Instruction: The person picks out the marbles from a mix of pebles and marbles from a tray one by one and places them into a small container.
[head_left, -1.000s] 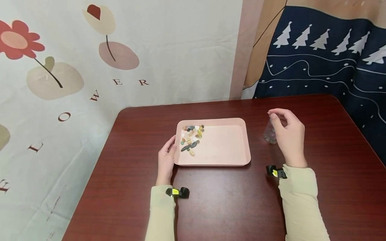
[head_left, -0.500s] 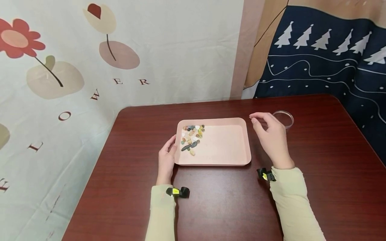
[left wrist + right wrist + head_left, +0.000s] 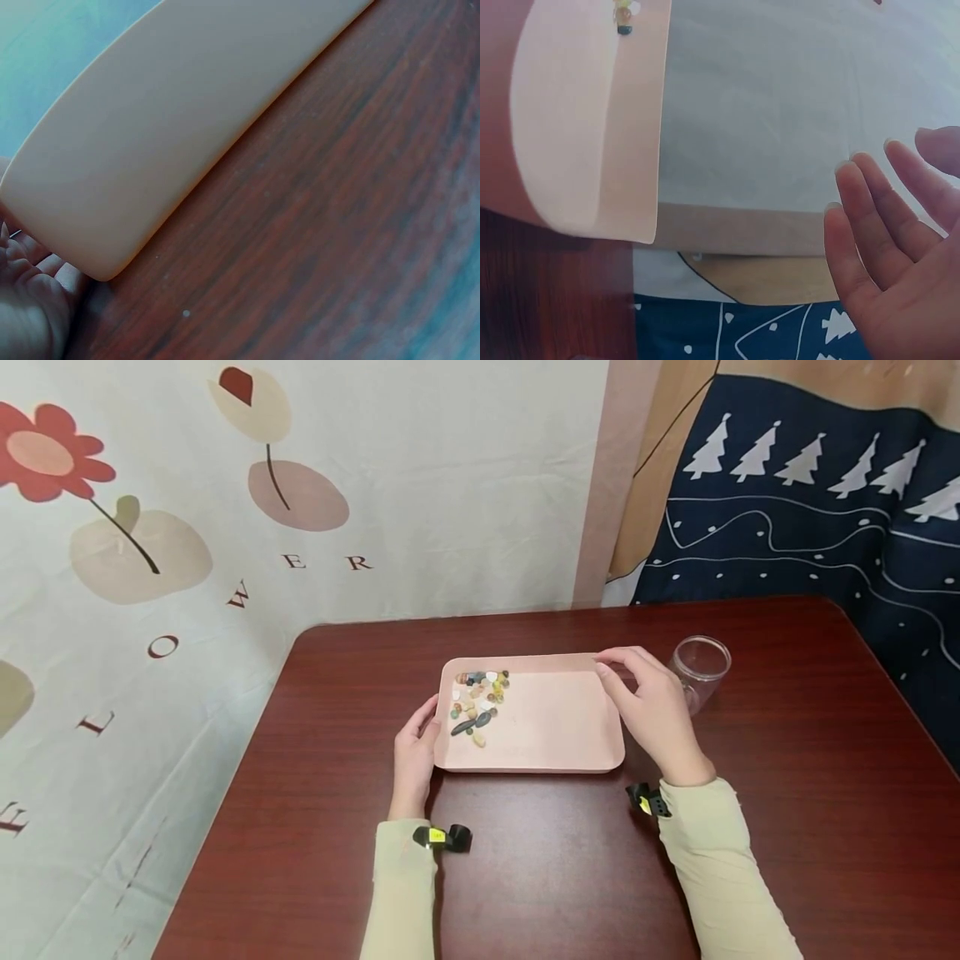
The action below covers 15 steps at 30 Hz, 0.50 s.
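Dark tabletop (image 3: pixel 787 827) is carrying the pink tray (image 3: pixel 555 752), my left hand (image 3: pixel 415 756) steadying its edge, my right hand (image 3: pixel 651 710), fingers relaxed, hovering over its corner; pebbles (image 3: pixel 476 703) are lying unmoved, jar (image 3: pixel 699 668) sitting empty.

This looks like a room in a home, set up as a small corner for handwork. A dark red-brown wooden surface (image 3: pixel 787 793) stands against walls hung with cloth: a pale flower-print sheet (image 3: pixel 225 527) with scattered letters on the left, and a navy fabric (image 3: pixel 810 527) with white fir trees on the right.
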Tool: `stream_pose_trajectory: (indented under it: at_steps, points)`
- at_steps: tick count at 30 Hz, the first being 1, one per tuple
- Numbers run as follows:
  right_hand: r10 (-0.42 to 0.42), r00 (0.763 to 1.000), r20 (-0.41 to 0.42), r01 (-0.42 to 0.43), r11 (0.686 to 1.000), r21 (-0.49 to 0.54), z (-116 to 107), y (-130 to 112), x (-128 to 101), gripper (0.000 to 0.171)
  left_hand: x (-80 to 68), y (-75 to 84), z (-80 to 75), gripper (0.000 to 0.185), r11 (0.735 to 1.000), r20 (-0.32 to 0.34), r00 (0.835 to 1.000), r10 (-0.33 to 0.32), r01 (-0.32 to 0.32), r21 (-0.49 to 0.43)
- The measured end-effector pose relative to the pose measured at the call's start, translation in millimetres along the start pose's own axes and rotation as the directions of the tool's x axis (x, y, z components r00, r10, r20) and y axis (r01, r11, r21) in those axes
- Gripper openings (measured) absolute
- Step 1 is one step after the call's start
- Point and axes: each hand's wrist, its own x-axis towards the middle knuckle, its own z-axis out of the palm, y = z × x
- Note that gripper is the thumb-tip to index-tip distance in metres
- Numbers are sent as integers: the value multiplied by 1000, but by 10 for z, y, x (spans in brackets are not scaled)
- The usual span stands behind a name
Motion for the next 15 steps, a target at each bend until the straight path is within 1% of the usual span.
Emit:
stream_pose_trajectory:
  at_steps: [7,15]
  points:
    - [-37,999,8,37,999,-31,46,-44,12,21,0,-7,-7,31,1000,0,1000,5,-5,1]
    - [-78,997,14,79,996,-35,94,-66,73,19,3,-6,-9,32,1000,0,1000,9,-9,-1]
